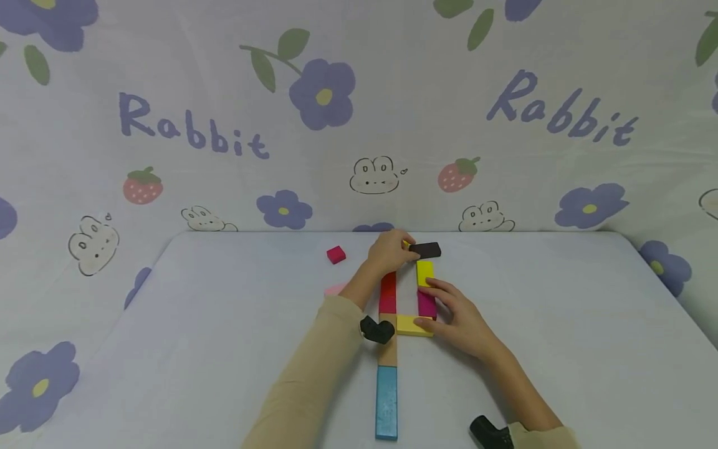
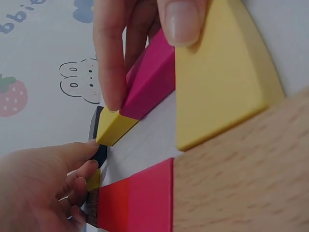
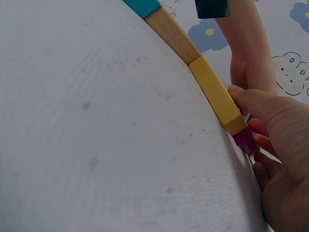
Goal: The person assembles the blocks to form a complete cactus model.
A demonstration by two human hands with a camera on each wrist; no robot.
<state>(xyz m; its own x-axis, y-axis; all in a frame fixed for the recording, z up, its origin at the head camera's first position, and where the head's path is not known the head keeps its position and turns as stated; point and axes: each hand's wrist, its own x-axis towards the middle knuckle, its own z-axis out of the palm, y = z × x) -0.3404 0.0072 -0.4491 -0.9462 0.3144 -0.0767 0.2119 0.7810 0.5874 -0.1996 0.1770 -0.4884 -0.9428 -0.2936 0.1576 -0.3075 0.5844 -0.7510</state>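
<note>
My left hand (image 1: 388,251) is at the far end of a row of flat blocks, pinching the left end of a black block (image 1: 429,250) between thumb and fingers. A bit of yellow block (image 2: 94,181) and a dark brown block (image 2: 91,208) show by its fingers. The thumb of my right hand (image 1: 462,321) rests on a pale yellow block (image 1: 409,325). Its forefinger touches near where a bright yellow block (image 1: 424,272) meets a magenta block (image 1: 427,304). In the left wrist view that forefinger looks nearly straight.
The long row holds a red block (image 1: 388,284), a pinkish-red block (image 1: 387,304), a bare wood block (image 1: 387,355) and a blue block (image 1: 386,402). A small red block (image 1: 336,254) and a pink piece (image 1: 335,289) lie left. Patterned cloth (image 1: 426,112) hangs behind.
</note>
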